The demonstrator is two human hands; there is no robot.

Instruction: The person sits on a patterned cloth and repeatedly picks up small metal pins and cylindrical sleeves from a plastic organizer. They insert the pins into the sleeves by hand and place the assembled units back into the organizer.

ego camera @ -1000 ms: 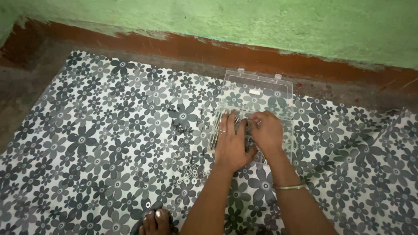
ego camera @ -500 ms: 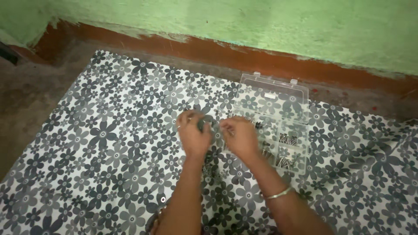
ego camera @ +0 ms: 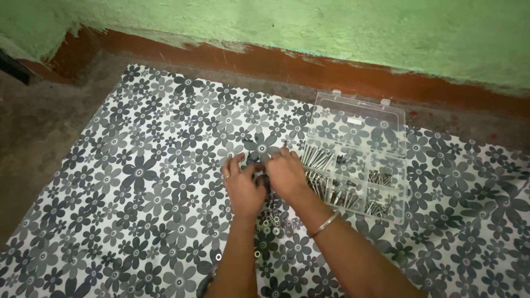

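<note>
Floor setting, seen from above: a cloth (ego camera: 138, 182) printed with grey and black flowers on white, spread flat over a rough brownish concrete floor (ego camera: 33, 138) bare along the left edge. Behind, a wall (ego camera: 331, 27) painted patchy green, with a worn red-brown skirting band (ego camera: 287, 63) at its foot. On the cloth towards the right, a clear plastic organiser box (ego camera: 356, 160), lid (ego camera: 359, 121) laid open and back towards the wall, compartments loaded with silver bolts and screws (ego camera: 326, 182). Just left of the box, both hands close together, low over the cloth. Left hand (ego camera: 243, 185) with a ring, fingers (ego camera: 234, 164) loosely curled and spread, thumb reaching towards the other hand; grip on anything not clear. Right hand (ego camera: 287, 174) with a thin metal bangle (ego camera: 324, 225) at the wrist, fingers bent downward over a small dark thing between the two hands, too hidden to tell what, or whether held. Below the hands, near the wrists, a scatter of small metal washers (ego camera: 270, 223) lying loose on the cloth, one or two strays further towards the lower edge.
</note>
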